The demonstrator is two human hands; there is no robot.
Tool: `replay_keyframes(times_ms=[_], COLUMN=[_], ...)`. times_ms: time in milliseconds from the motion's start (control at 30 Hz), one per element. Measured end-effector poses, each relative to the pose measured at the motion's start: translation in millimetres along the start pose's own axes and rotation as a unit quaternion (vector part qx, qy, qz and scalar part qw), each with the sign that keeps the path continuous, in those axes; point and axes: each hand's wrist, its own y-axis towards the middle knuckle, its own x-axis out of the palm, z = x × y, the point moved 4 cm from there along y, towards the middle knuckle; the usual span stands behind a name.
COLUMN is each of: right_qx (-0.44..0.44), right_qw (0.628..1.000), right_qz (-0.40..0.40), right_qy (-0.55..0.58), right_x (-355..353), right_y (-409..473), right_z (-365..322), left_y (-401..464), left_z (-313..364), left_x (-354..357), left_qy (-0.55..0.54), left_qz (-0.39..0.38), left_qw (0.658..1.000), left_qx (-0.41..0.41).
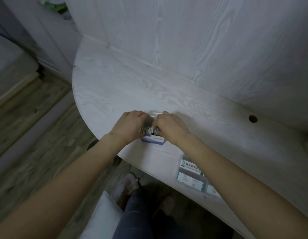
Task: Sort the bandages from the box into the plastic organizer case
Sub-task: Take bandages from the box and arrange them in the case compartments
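The table (pixel 115 87) is faced in pale, matt wood-grain laminate. On it, the box (pixel 152 140) is seen as printed cardboard with a slight sheen. Nearer the table's edge, the organizer case (pixel 191 175) is made of clear, glossy plastic.

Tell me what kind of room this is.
Probably a room in a home, not a workshop: a white wood-grain desk with a cable hole, wood-look flooring, and a slippered foot beneath.
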Motion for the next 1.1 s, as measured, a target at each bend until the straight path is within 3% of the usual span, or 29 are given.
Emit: replay_keyframes(times_ms=[400, 600, 733, 900, 1100], right_qx=[-0.086, -0.046, 0.012, 0.050, 0.006], right_qw=[0.995, 0.996, 0.999, 0.996, 1.000], right_qz=[-0.040, -0.050, -0.031, -0.010, 0.011], right_qy=[-0.029, -0.053, 0.041, 0.078, 0.027], right_x=[0.6, 6.2, 6.9, 9.2, 6.1], right_y=[4.4, 12.8, 8.1, 2.3, 1.8], right_z=[-7.2, -15.8, -10.2, -4.1, -10.6], left_y=[2.6, 3.9, 0.5, 0.0, -2.2], left_z=[-5.4, -5.7, -7.2, -5.4, -5.9], left_x=[2.6, 2.0, 2.7, 0.6, 1.9], left_qy=[-0.055, -0.041, -0.043, -0.041, -0.036], left_qz=[-0.026, -0.027, -0.025, -0.019, -0.015], left_qw=[0.998, 0.999, 0.999, 0.999, 0.999], left_qx=[-0.014, -0.013, -0.013, -0.007, -0.004])
